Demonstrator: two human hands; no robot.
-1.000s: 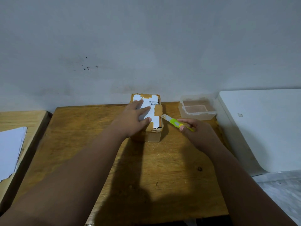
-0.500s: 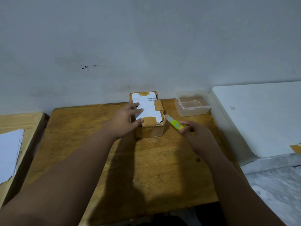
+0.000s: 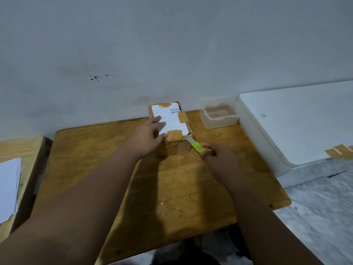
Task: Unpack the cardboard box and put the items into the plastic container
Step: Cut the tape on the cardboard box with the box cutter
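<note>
A small taped cardboard box [image 3: 174, 148] with a white shipping label on top stands at the far middle of the wooden table [image 3: 191, 188], closed. My left hand [image 3: 148, 137] lies flat on its left side and top, holding it down. My right hand [image 3: 215, 156] grips a yellow-green utility knife [image 3: 196, 147], whose blade tip touches the box's near right top corner. An empty clear plastic container [image 3: 219, 116] sits without a lid at the table's far right, apart from the box.
A white slab-like surface [image 3: 305, 121] borders the table on the right, with strips of brown tape [image 3: 340, 151] stuck near its front edge. A second wooden table with white paper [image 3: 8, 188] stands at the left. A grey wall runs behind.
The knife tip has moved from the box's right side to its near right corner. My left hand has slid toward the box's left edge, baring more label. The camera tilted down.
</note>
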